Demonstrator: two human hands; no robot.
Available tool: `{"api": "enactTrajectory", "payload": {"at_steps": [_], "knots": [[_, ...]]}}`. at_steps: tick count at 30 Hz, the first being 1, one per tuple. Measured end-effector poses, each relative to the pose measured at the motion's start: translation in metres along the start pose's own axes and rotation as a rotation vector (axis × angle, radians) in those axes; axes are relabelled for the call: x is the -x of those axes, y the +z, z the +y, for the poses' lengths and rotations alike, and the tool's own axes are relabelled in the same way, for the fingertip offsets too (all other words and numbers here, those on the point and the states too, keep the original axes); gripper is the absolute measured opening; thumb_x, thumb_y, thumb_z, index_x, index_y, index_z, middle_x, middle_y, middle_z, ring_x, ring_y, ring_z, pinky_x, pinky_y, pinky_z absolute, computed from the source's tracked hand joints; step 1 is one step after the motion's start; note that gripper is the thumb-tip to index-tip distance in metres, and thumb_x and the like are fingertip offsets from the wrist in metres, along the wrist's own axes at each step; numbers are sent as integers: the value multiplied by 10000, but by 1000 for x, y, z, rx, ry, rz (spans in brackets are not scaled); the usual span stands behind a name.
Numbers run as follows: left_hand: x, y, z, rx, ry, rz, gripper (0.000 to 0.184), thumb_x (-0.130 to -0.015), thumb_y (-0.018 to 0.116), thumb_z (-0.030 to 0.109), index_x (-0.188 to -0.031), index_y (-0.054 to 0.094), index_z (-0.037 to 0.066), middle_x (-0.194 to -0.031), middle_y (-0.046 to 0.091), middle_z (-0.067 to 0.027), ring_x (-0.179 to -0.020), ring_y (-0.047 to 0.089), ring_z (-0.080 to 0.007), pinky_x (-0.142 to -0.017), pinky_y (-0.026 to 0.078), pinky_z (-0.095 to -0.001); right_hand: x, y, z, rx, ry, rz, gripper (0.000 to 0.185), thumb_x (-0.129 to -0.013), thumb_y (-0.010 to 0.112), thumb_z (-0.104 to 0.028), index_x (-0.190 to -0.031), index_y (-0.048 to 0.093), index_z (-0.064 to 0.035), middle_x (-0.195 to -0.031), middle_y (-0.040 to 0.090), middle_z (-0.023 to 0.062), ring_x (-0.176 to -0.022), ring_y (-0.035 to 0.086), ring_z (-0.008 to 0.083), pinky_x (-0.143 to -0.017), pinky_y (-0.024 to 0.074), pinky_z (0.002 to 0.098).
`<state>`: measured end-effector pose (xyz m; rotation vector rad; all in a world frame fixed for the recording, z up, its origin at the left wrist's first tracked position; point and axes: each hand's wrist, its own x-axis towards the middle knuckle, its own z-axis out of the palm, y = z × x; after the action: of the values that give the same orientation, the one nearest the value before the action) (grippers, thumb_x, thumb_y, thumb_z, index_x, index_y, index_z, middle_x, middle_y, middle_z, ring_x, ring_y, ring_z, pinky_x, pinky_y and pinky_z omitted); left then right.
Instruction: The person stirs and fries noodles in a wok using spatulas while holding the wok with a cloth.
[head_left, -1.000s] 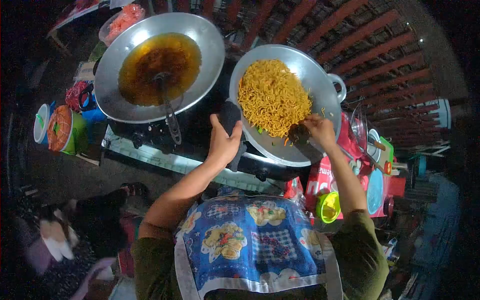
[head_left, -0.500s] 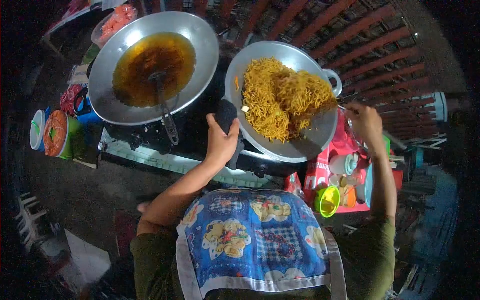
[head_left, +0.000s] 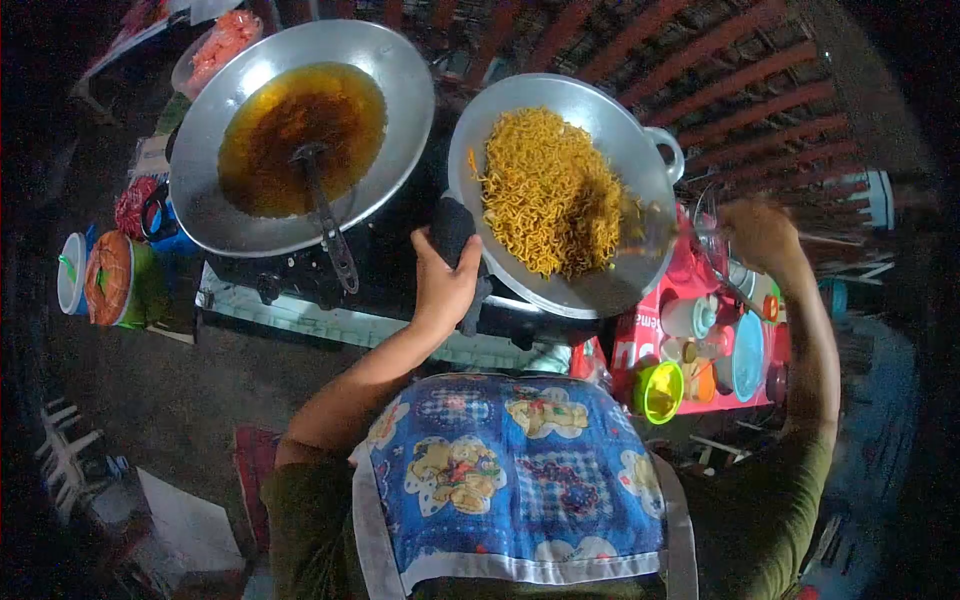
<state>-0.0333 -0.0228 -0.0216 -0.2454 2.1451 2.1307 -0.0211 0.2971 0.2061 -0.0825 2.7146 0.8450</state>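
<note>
My left hand (head_left: 447,285) is closed around a dark folded cloth (head_left: 454,228) pressed against the near-left handle of a metal wok (head_left: 545,92). A heap of yellow-brown noodles (head_left: 550,190) lies in that wok. At the wok's right side, my right hand (head_left: 762,235) is curled round the handle of a spatula. Motion smears both the hand and the spatula (head_left: 648,232), whose blurred blade is over the wok's right edge, off the noodles.
A larger wok (head_left: 395,170) of dark golden oil stands to the left, a slotted ladle (head_left: 330,220) resting in it. Jars and a yellow-green cup (head_left: 660,392) sit on a red-covered surface at right. Red slats (head_left: 740,90) run behind. A green tub (head_left: 140,285) is far left.
My right hand has swung right, drawing the spatula out of the noodles toward the wok's rim. The lifted clump of noodles has dropped back into the heap. My left hand keeps its hold.
</note>
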Motion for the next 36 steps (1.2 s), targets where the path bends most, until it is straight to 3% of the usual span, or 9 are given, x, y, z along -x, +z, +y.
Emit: {"api": "enactTrajectory", "payload": {"at_steps": [2,7,9,10,12,25,27,34,36], "knots": [[4,-1,12,-38,14,-6,511,-800,597,221,-1114,298,-49,-947,507,-226,-880,524,-313,-796,394,-380,-4,33,-1,100,-402,-235,253,-769,567,-284,-972,612,-140,-940,617,129,-874,593,297,-718,476,397],[5,-1,13,-66,44,-9,491,-812,573,207,-1112,282,-50,-963,492,-238,-890,519,-321,-796,391,-387,-36,119,-135,-816,145,73,209,-783,573,-270,-919,626,-120,-796,620,172,-779,604,351,-678,473,444],[4,-6,18,-145,-67,-106,830,-817,578,319,-1300,86,-143,-1237,384,-287,-1140,415,-312,-950,329,-330,-42,124,-155,-867,254,184,200,-781,581,-266,-923,632,-134,-782,618,174,-780,604,358,-678,467,453],[4,-6,16,-148,-63,-107,830,-817,578,319,-1300,86,-143,-1237,384,-287,-1140,415,-312,-950,329,-330,-39,114,-157,-904,345,174,192,-779,587,-258,-926,633,-144,-795,620,172,-771,605,357,-659,470,448],[4,-3,11,-117,58,-41,490,-813,573,211,-1104,278,-49,-961,486,-249,-894,517,-333,-798,391,-389,-30,104,-153,-945,443,162,185,-777,592,-250,-930,634,-154,-809,622,171,-762,607,356,-640,472,443],[4,-5,14,-94,43,-50,519,-803,596,228,-1098,276,-55,-970,468,-244,-922,497,-326,-824,376,-379,32,-8,-72,-366,383,309,191,-811,525,-254,-948,630,-172,-778,621,156,-685,612,331,-583,485,418],[2,-8,13,-94,-118,-128,915,-787,605,387,-1317,56,-116,-1285,330,-293,-1202,347,-324,-995,268,-331,30,-15,-71,-284,332,333,191,-812,514,-238,-951,628,-172,-772,620,150,-659,612,323,-570,486,410],[6,-16,17,65,-132,-221,797,-788,612,382,-1288,174,-57,-1202,404,-232,-1109,410,-269,-921,336,-331,17,-32,-76,97,116,472,244,-721,534,-153,-939,636,-195,-815,610,68,-746,611,238,-567,499,363],[10,-14,21,-3,-55,-99,545,-801,617,286,-1105,283,-20,-1016,465,-189,-940,483,-258,-829,376,-351,16,-32,-67,84,43,452,200,-745,520,-150,-907,638,-162,-771,607,90,-662,612,248,-550,492,365]]}}
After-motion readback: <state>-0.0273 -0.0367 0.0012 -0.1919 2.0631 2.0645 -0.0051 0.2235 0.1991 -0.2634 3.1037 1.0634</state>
